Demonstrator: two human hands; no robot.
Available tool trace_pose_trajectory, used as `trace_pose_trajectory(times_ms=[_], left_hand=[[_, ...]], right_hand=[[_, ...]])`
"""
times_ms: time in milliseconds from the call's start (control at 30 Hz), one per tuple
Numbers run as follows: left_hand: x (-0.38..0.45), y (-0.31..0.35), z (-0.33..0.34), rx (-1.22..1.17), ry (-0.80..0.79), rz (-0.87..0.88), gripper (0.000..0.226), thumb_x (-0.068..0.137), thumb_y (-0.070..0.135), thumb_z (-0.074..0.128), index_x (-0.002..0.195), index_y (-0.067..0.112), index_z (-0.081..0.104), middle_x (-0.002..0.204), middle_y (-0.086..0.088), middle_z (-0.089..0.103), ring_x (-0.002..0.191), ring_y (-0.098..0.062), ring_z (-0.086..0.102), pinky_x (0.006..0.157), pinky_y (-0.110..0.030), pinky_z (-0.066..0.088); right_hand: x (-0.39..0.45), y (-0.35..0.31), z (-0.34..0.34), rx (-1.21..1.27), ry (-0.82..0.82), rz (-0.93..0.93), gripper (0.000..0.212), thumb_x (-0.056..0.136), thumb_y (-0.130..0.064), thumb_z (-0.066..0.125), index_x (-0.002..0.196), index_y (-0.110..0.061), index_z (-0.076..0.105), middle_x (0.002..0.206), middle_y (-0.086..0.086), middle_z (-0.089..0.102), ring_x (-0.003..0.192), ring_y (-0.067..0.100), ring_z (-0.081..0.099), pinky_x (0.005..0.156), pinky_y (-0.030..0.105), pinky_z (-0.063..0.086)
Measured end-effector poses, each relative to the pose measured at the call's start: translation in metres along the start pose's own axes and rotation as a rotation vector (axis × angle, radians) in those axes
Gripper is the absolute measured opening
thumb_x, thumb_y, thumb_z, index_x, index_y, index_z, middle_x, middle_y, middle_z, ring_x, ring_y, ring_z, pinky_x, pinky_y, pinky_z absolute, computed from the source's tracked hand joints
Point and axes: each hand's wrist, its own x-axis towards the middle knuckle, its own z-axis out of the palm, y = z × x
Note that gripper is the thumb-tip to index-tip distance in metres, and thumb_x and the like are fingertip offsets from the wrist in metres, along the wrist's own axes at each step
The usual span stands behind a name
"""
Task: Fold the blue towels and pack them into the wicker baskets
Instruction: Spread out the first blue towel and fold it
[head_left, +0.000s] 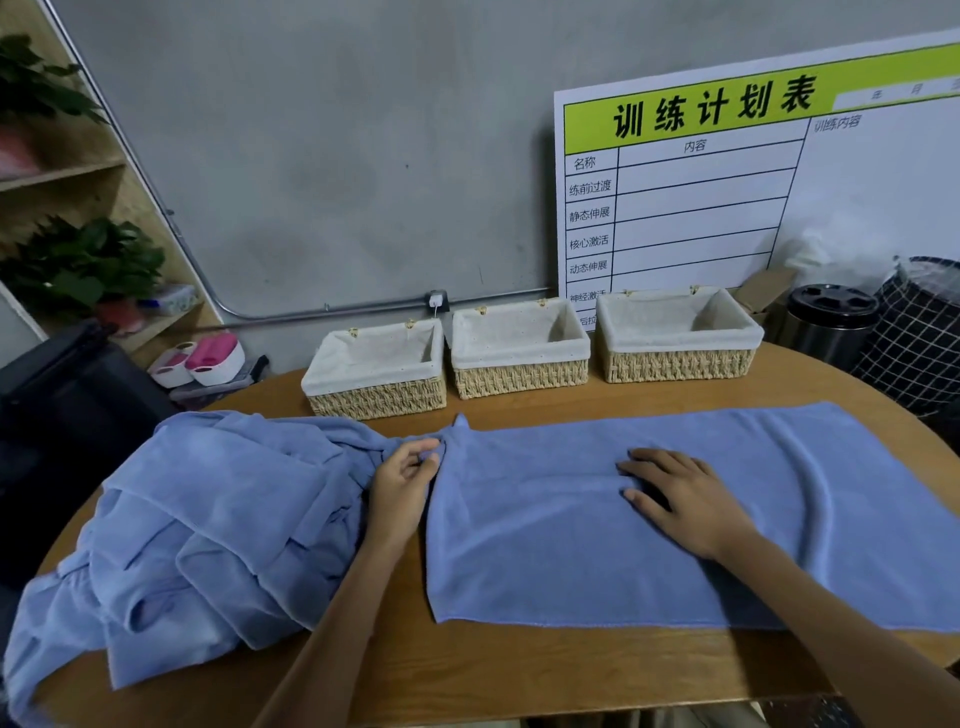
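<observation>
A blue towel (545, 551) lies spread flat across the right half of the wooden table (467, 675). My left hand (402, 480) pinches its far left corner, which is bunched up. My right hand (680, 499) rests flat on the towel's middle with fingers spread. A heap of crumpled blue towels (208, 530) fills the table's left side, touching the spread one. Three lined wicker baskets stand in a row at the back: left (376, 397), middle (519, 379), right (675, 364). All three show only their white liners inside.
A white planning board (727, 187) leans on the grey wall behind the baskets. A black bin (826, 322) and a checked hamper (919, 332) stand at the right. Shelves with plants (78, 265) and a dark chair (62, 415) are on the left.
</observation>
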Motion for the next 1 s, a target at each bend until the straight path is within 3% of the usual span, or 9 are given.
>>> trace_pose_trajectory(times_ms=[167, 300, 433, 533, 633, 733, 800, 900, 1000], left_hand=[[-0.002, -0.007, -0.012, 0.134, 0.103, 0.097, 0.020, 0.097, 0.013, 0.063, 0.114, 0.023, 0.064, 0.094, 0.008, 0.068, 0.080, 0.001, 0.065, 0.072, -0.024, 0.050], [0.001, -0.012, -0.031, 0.267, 0.113, 0.209, 0.028, 0.100, 0.019, 0.059, 0.126, 0.026, 0.059, 0.122, 0.005, 0.065, 0.109, -0.013, 0.060, 0.092, -0.034, 0.049], [0.006, -0.010, -0.048, 0.338, -0.063, 0.150, 0.027, 0.099, 0.027, 0.061, 0.122, 0.040, 0.054, 0.101, 0.010, 0.065, 0.090, -0.005, 0.061, 0.078, -0.031, 0.049], [0.002, -0.030, -0.052, 0.375, -0.129, 0.055, 0.051, 0.091, 0.052, 0.064, 0.137, 0.043, 0.045, 0.119, 0.009, 0.064, 0.108, -0.015, 0.064, 0.091, -0.047, 0.055], [-0.013, -0.019, -0.047, 0.216, -0.082, 0.085, 0.051, 0.095, 0.031, 0.068, 0.141, 0.030, 0.047, 0.113, 0.018, 0.066, 0.105, -0.010, 0.068, 0.090, -0.043, 0.057], [-0.018, -0.004, -0.051, 0.076, -0.004, 0.085, 0.042, 0.099, 0.017, 0.061, 0.139, 0.024, 0.048, 0.108, 0.005, 0.073, 0.096, -0.017, 0.072, 0.079, -0.040, 0.061], [-0.016, -0.001, -0.057, 0.070, -0.036, 0.056, 0.036, 0.100, 0.018, 0.059, 0.134, 0.026, 0.051, 0.112, 0.005, 0.071, 0.099, -0.018, 0.071, 0.080, -0.039, 0.060], [-0.014, -0.008, -0.068, 0.262, -0.169, 0.054, 0.034, 0.098, 0.028, 0.063, 0.131, 0.030, 0.054, 0.130, 0.015, 0.058, 0.118, -0.005, 0.058, 0.103, -0.045, 0.050], [-0.021, -0.007, -0.068, 0.253, -0.250, 0.015, 0.051, 0.095, 0.026, 0.067, 0.140, 0.031, 0.046, 0.126, 0.007, 0.064, 0.114, -0.013, 0.066, 0.094, -0.040, 0.057]], right_hand=[[0.000, 0.000, 0.001, -0.009, 0.011, -0.002, 0.069, 0.091, -0.070, 0.016, 0.137, -0.036, 0.055, 0.146, -0.012, 0.048, 0.135, 0.013, 0.042, 0.109, 0.035, 0.032], [0.000, 0.002, 0.000, -0.011, 0.006, -0.007, 0.069, 0.091, -0.071, 0.017, 0.136, -0.036, 0.055, 0.145, -0.012, 0.049, 0.134, 0.014, 0.044, 0.107, 0.036, 0.034], [0.000, 0.004, -0.001, 0.005, 0.005, -0.014, 0.068, 0.091, -0.072, 0.017, 0.136, -0.037, 0.055, 0.144, -0.013, 0.049, 0.133, 0.014, 0.045, 0.104, 0.035, 0.034], [0.001, 0.003, -0.002, -0.006, -0.001, -0.008, 0.067, 0.091, -0.070, 0.018, 0.137, -0.037, 0.054, 0.145, -0.014, 0.048, 0.133, 0.013, 0.044, 0.105, 0.034, 0.033], [0.000, 0.003, -0.002, -0.001, 0.000, -0.007, 0.073, 0.090, -0.076, 0.012, 0.137, -0.037, 0.055, 0.145, -0.013, 0.048, 0.132, 0.014, 0.045, 0.105, 0.035, 0.034], [-0.001, 0.005, -0.002, 0.003, 0.001, -0.003, 0.077, 0.090, -0.077, 0.008, 0.137, -0.038, 0.055, 0.145, -0.014, 0.048, 0.132, 0.014, 0.046, 0.106, 0.035, 0.033], [0.000, 0.004, -0.003, -0.001, -0.006, 0.003, 0.074, 0.090, -0.076, 0.011, 0.137, -0.038, 0.054, 0.146, -0.014, 0.048, 0.133, 0.013, 0.045, 0.107, 0.035, 0.033], [-0.001, 0.004, -0.002, 0.004, -0.010, 0.005, 0.076, 0.089, -0.078, 0.009, 0.137, -0.039, 0.054, 0.145, -0.014, 0.048, 0.133, 0.013, 0.044, 0.108, 0.036, 0.033], [-0.002, 0.005, -0.002, 0.003, 0.000, 0.015, 0.080, 0.088, -0.080, 0.006, 0.137, -0.039, 0.053, 0.145, -0.015, 0.048, 0.133, 0.012, 0.044, 0.108, 0.036, 0.034]])
